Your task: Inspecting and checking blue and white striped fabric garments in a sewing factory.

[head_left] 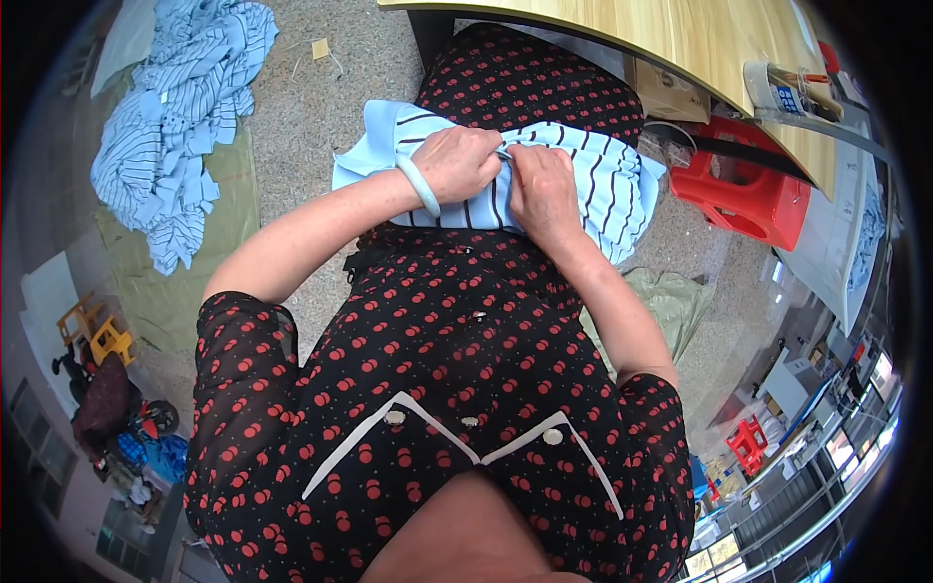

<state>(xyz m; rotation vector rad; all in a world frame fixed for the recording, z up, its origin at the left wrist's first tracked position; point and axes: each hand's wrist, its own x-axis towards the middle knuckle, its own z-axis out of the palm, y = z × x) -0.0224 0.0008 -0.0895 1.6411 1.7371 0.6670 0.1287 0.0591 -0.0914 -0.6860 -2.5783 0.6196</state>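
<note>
Across my lap lies a light-blue garment with dark stripes [607, 189], its right part gathered into puckers. My left hand [455, 165], with a pale bangle [418, 186] at the wrist, is closed on the cloth near the garment's middle. Right beside it, fingertips almost meeting, my right hand [546, 189] pinches the same fabric. A small dark spot shows between the fingertips; whether it is a stripe or a small tool, I cannot make out. Under the garment is my black skirt with red dots [535, 73].
A heap of similar striped garments [136, 146] lies at left on a green sheet [233, 185]. A wooden table [680, 34] at upper right bears a white tub [773, 89]. Below it stand a red plastic stool [719, 199] and a cardboard box [671, 92].
</note>
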